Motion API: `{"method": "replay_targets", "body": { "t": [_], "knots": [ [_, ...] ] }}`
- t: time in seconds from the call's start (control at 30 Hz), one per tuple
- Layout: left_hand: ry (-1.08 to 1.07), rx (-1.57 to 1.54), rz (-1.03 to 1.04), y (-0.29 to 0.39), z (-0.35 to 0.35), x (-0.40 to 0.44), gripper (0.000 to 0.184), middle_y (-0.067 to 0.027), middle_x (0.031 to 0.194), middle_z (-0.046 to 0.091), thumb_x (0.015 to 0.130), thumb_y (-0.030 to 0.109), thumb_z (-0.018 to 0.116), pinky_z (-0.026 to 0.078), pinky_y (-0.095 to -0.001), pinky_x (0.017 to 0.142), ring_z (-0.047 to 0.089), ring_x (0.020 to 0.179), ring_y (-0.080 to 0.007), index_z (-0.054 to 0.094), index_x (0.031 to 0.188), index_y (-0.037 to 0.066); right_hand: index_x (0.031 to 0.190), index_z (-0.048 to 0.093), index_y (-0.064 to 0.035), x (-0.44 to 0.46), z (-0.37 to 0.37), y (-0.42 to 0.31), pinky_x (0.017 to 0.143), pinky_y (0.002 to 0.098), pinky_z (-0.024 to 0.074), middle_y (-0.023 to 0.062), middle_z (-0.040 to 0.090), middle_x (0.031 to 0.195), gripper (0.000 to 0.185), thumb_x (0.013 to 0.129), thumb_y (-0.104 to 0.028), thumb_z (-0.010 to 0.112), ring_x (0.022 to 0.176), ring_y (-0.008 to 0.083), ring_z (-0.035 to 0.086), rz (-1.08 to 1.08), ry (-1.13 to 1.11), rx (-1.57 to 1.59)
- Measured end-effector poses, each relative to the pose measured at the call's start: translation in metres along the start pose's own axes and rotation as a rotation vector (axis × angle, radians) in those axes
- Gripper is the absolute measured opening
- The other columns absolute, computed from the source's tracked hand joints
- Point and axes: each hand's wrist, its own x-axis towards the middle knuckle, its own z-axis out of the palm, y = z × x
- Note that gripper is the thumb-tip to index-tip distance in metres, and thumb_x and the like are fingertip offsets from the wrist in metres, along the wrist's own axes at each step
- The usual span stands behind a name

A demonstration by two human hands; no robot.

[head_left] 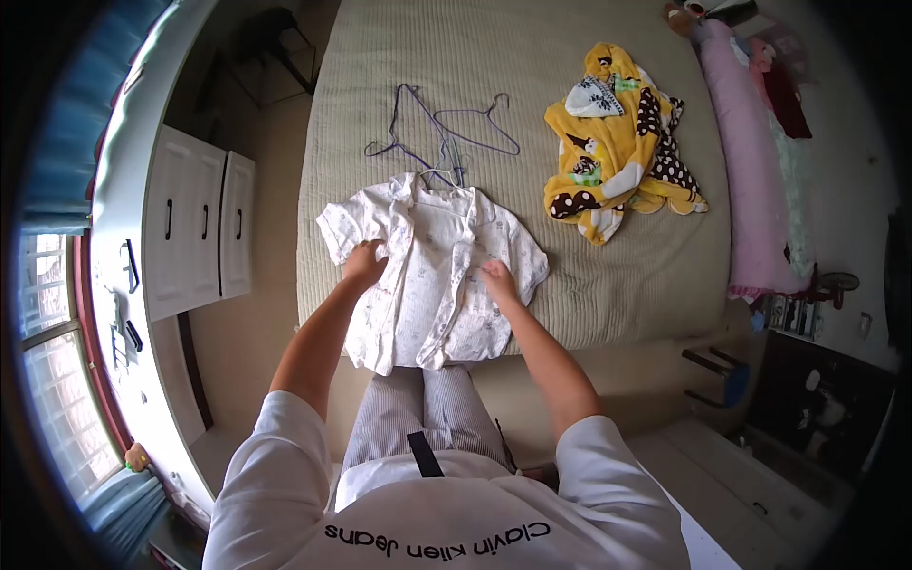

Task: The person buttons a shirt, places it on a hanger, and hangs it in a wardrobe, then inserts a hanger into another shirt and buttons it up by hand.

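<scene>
A white short-sleeved shirt (432, 256) with a small print lies spread, front up, near the bed's edge, its collar pointing away from me. My left hand (364, 263) is closed on the shirt's left part, below the sleeve. On the right front panel rests my right hand (498, 281), its fingers bent against the cloth; whether they pinch it is too small to tell. A light hanger hook (439, 175) sticks out at the collar. Just beyond it lie dark thin hangers (404, 119), partly overlapping.
Yellow patterned clothing (617, 142) lies crumpled on the ribbed bed cover (532, 57) at the right. Beyond it runs a pink bolster (746, 171). White cabinets (185, 223) stand on the left, and a blue stool (733, 385) is at the lower right.
</scene>
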Motion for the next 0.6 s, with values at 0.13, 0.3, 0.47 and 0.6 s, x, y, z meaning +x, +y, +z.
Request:
{"method": "replay_targets", "body": {
  "t": [0.13, 0.3, 0.47, 0.6],
  "knots": [
    [-0.083, -0.211, -0.259, -0.039, 0.048, 0.013, 0.055, -0.0182, 0.125, 0.055, 0.079, 0.028, 0.068, 0.043, -0.0392, 0.096, 0.054, 0.113, -0.0335, 0.052, 0.127, 0.008, 0.103, 0.055, -0.0046, 0.001, -0.006, 0.04, 0.057, 0.0301, 0.0468, 0.004, 0.062, 0.086, 0.023, 0.085, -0.019, 0.06, 0.074, 0.0135, 0.059, 0.373, -0.026, 0.081],
    [-0.004, -0.299, -0.246, -0.05, 0.085, 0.048, 0.074, -0.0204, 0.133, 0.048, 0.077, 0.037, 0.072, 0.037, -0.0376, 0.103, 0.045, 0.124, -0.0326, 0.042, 0.135, 0.003, 0.114, 0.053, -0.0046, 0.033, 0.002, 0.05, 0.059, 0.0309, 0.0483, 0.0067, 0.063, 0.094, 0.034, 0.086, -0.023, 0.059, 0.08, 0.0178, 0.061, 0.43, 0.042, 0.304],
    [0.085, -0.335, -0.18, -0.046, 0.106, 0.082, 0.089, -0.0218, 0.139, 0.039, 0.074, 0.039, 0.075, 0.035, -0.0394, 0.105, 0.04, 0.128, -0.0345, 0.029, 0.141, 0.003, 0.127, 0.046, -0.0075, 0.059, 0.038, 0.051, 0.085, 0.0392, 0.0454, 0.0065, 0.053, 0.118, 0.046, 0.087, -0.026, 0.058, 0.104, 0.0225, 0.054, 0.485, 0.123, 0.429],
    [0.073, -0.392, -0.24, -0.059, 0.123, 0.116, 0.096, -0.021, 0.128, 0.048, 0.07, 0.041, 0.078, 0.041, -0.0387, 0.097, 0.049, 0.117, -0.0316, 0.027, 0.142, 0.003, 0.128, 0.047, -0.0118, 0.082, 0.062, 0.068, 0.076, 0.0354, 0.0487, 0.0042, 0.057, 0.105, 0.039, 0.09, -0.02, 0.053, 0.087, 0.0178, 0.055, 0.536, 0.206, 0.592]
  ]
}}
